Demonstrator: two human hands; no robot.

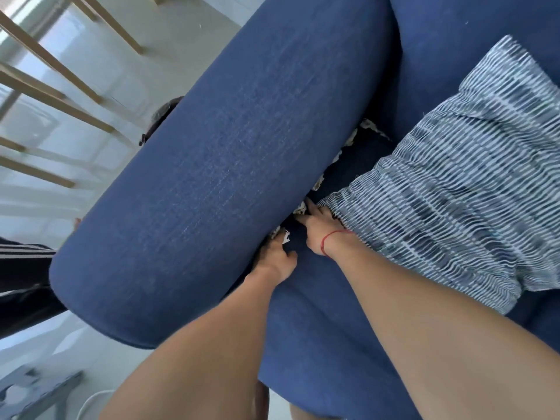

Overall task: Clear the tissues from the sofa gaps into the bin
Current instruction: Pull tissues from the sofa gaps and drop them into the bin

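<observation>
Right now the picking-out step is under way: nearest, the left hand (pixel 277 256) pinches a white tissue scrap (pixel 285 237) at the mouth of the gap beside the blue armrest (pixel 218 165). Just beyond, the right hand (pixel 318 227), fingers spread and holding nothing I can see, presses toward another tissue (pixel 301 207). Farther along, more tissue bits (pixel 351 140) line the crevice beside the striped cushion (pixel 454 183). Next, I judge, comes pulling them free; no bin shows.
</observation>
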